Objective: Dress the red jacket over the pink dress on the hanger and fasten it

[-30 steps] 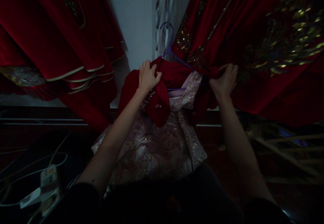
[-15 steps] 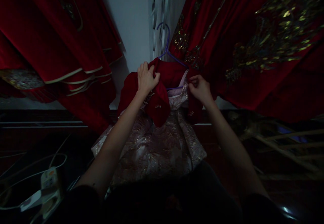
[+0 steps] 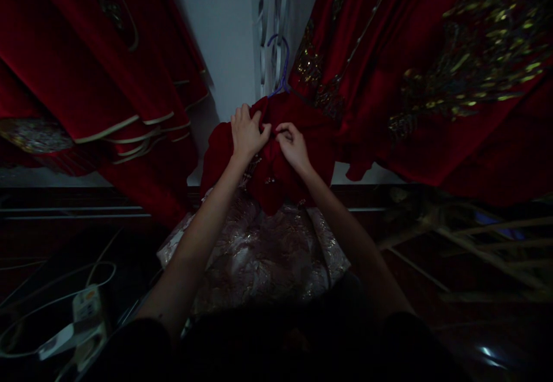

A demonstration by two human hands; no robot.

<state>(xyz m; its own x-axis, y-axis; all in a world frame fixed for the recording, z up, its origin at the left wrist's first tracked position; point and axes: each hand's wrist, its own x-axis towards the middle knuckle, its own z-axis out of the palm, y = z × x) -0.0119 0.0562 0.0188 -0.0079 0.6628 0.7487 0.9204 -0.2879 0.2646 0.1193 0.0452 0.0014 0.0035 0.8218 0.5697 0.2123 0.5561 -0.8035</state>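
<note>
The left hand (image 3: pixel 247 134) is clenching its grip on the jacket (image 3: pixel 276 177), a red velvet piece, at the collar edge. The right hand (image 3: pixel 294 148) is pinching the same jacket just beside the left grip, with the fingertips of both hands nearly touching. The jacket is hanging on a purple hanger (image 3: pixel 281 59), whose hook is showing directly above both grips. Below the grips, a pink brocade skirt (image 3: pixel 259 255) is spreading out from under the jacket hem. Piped robes (image 3: pixel 86 82) in red are hanging to the left of the left grip. An embroidered robe (image 3: pixel 432 82) is hanging to the right of the right grip. A power strip (image 3: pixel 86 318) with white cables is lying well below and left of the left grip.
</note>
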